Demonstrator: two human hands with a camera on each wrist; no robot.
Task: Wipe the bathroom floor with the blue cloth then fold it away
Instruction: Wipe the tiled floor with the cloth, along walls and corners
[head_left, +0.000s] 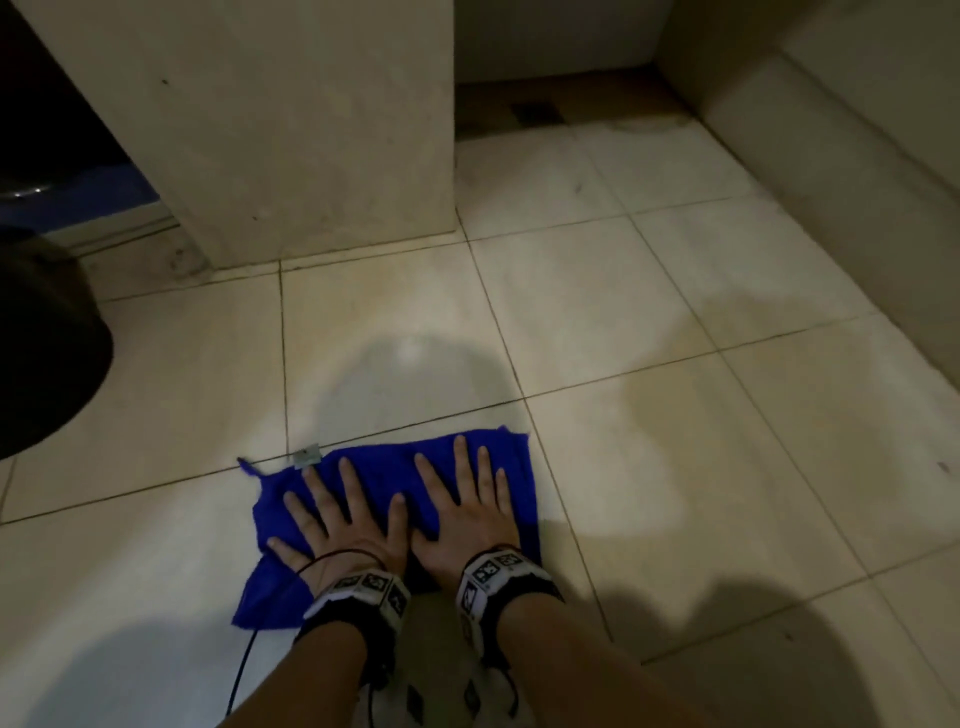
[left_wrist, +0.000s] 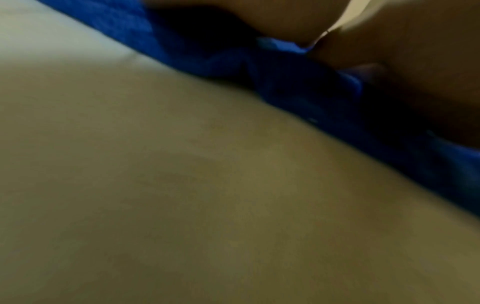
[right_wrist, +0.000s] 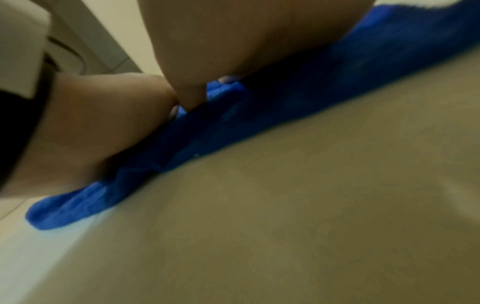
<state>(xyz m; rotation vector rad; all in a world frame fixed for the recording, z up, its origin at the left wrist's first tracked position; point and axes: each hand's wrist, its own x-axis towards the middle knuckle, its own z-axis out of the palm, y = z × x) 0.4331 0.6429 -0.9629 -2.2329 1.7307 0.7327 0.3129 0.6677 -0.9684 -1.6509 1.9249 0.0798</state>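
Note:
The blue cloth (head_left: 395, 467) lies spread flat on the pale tiled floor (head_left: 649, 395), low in the head view. My left hand (head_left: 332, 514) presses on its left half, fingers straight and spread. Beside it my right hand (head_left: 465, 504) presses flat on the right half, fingers also spread. A small grey label (head_left: 306, 457) shows at the cloth's far edge. In the left wrist view the blue cloth (left_wrist: 298, 82) bunches under my palm against the floor (left_wrist: 207, 205). The right wrist view shows the blue cloth (right_wrist: 233, 127) pinned under both hands, with the floor (right_wrist: 311, 226) in front.
A beige wall block (head_left: 291, 130) stands on the floor ahead to the left. A dark floor drain (head_left: 537, 113) sits in the far recess. A low tiled ledge (head_left: 831, 145) runs along the right. A dark round object (head_left: 41, 353) lies at the left edge.

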